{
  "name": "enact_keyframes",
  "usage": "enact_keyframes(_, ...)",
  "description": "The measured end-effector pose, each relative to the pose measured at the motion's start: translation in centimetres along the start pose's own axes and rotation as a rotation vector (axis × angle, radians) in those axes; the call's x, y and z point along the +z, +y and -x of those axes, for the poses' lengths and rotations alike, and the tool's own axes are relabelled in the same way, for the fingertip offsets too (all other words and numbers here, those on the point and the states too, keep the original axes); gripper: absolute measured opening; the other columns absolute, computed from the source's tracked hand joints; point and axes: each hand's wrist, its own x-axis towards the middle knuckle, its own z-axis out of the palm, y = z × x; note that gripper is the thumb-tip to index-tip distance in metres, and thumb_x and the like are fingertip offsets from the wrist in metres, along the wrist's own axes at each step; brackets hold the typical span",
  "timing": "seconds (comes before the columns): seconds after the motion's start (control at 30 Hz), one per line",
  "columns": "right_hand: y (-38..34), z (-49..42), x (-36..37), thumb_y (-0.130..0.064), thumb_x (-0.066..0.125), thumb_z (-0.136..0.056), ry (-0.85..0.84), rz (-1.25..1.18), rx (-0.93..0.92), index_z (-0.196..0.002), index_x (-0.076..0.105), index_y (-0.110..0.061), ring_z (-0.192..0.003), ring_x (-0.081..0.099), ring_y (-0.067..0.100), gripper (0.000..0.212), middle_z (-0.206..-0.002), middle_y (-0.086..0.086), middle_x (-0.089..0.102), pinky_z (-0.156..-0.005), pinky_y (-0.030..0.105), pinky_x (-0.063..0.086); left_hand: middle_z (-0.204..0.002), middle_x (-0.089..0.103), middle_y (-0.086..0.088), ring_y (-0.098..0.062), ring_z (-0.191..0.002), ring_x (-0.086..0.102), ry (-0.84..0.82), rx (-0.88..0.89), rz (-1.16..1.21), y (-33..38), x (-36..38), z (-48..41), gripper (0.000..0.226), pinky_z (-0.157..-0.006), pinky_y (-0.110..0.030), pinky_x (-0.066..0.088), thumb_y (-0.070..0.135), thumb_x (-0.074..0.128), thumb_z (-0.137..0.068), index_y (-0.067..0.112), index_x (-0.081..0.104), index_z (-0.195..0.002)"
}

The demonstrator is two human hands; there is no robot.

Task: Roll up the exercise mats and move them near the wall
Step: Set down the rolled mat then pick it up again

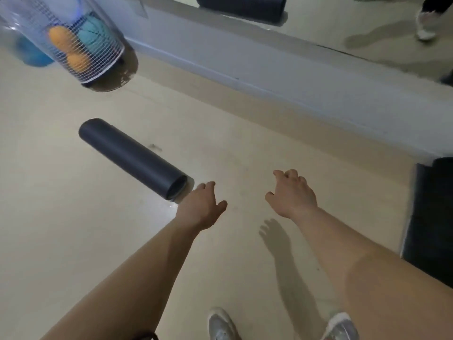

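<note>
Head view, beige floor (73, 241), rolled mat (132, 158), perhaps mirrored wall (331, 23)

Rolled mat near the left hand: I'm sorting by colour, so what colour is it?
The rolled mat is plain dark grey, nearly black; seen in the head view.

- Bare floor (245, 143) lies open from the left hand (203, 207) and right hand (291, 195) out to the low wall ledge (269, 77) along its far edge.
- A rolled dark mat (132, 159) lies slantwise, its open end just beside the left hand.
- A mesh basket of balls (81, 45) stands at the far left corner.
- A flat dark mat (431, 217) covers the floor's right edge.
</note>
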Motion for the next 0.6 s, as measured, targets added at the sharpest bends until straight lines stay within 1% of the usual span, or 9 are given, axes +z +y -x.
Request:
enact_keyframes(0.07,-7.6,-0.1,2.1,-0.036,0.054,-0.099,-0.026,0.013,-0.077,-0.152,0.036,-0.018,-0.132,0.042,0.035,0.059,-0.147,0.012,0.039,-0.102,0.045,0.046,-0.152,0.048,-0.007,-0.029,-0.127,0.057,0.015,-0.056,-0.011,-7.2,-1.7,0.9,0.065,-0.097,-0.043,0.053,0.047,0.053,-0.102,0.017,0.032,-0.156)
enact_keyframes(0.13,-14.7,0.1,4.2,-0.036,0.054,-0.099,-0.056,0.007,-0.159,-0.154,0.035,-0.02,-0.133,0.041,0.034,0.061,-0.148,0.011,0.038,-0.102,0.044,0.045,-0.149,0.051,-0.004,-0.026,-0.125,0.057,0.019,-0.12,-0.011,-13.7,-3.1,1.8,0.061,-0.095,-0.041,0.053,0.048,0.053,-0.101,0.019,0.036,-0.152)
enact_keyframes(0.23,-23.9,0.2,7.1,-0.037,0.053,-0.099,-0.082,0.024,-0.281,-0.152,0.035,-0.021,-0.131,0.043,0.032,0.059,-0.147,0.009,0.039,-0.099,0.042,0.045,-0.151,0.047,-0.004,-0.026,-0.129,0.054,0.009,-0.22,0.024,-21.7,-4.4,2.5,0.061,-0.097,-0.04,0.049,0.045,0.051,-0.102,0.018,0.034,-0.153)
enact_keyframes(0.33,-30.5,-0.6,9.6,-0.036,0.053,-0.098,-0.123,0.097,-0.369,-0.152,0.035,-0.021,-0.13,0.042,0.032,0.059,-0.149,0.009,0.038,-0.097,0.042,0.045,-0.154,0.042,-0.004,-0.027,-0.132,0.052,0.008,-0.291,0.107,-27.7,-5.6,2.0,0.063,-0.098,-0.04,0.046,0.043,0.05,-0.102,0.018,0.03,-0.156)
enact_keyframes(0.43,-34.9,-3.2,11.1,-0.033,0.052,-0.097,-0.172,0.101,-0.346,-0.154,0.032,-0.021,-0.133,0.039,0.034,0.062,-0.151,0.01,0.036,-0.099,0.043,0.045,-0.156,0.04,-0.003,-0.027,-0.133,0.05,-0.015,-0.328,0.149,-32.8,-7.2,-0.3,0.065,-0.099,-0.04,0.045,0.044,0.049,-0.102,0.019,0.027,-0.158)
enact_keyframes(0.53,-38.2,-7.2,11.8,-0.035,0.052,-0.098,-0.207,0.061,-0.239,-0.155,0.03,-0.02,-0.133,0.04,0.033,0.063,-0.151,0.01,0.036,-0.101,0.043,0.046,-0.153,0.041,-0.004,-0.028,-0.13,0.052,-0.041,-0.332,0.151,-37.3,-9.8,-4.7,0.064,-0.098,-0.04,0.047,0.044,0.048,-0.102,0.017,0.028,-0.157)
enact_keyframes(0.6,-40.5,-10.4,12.2,-0.036,0.053,-0.098,-0.237,0.057,-0.177,-0.156,0.029,-0.02,-0.135,0.04,0.034,0.064,-0.151,0.011,0.037,-0.104,0.044,0.044,-0.152,0.042,-0.005,-0.028,-0.128,0.053,-0.048,-0.332,0.159,-40.0,-11.7,-8.8,0.063,-0.097,-0.039,0.046,0.043,0.048,-0.102,0.016,0.03,-0.156)
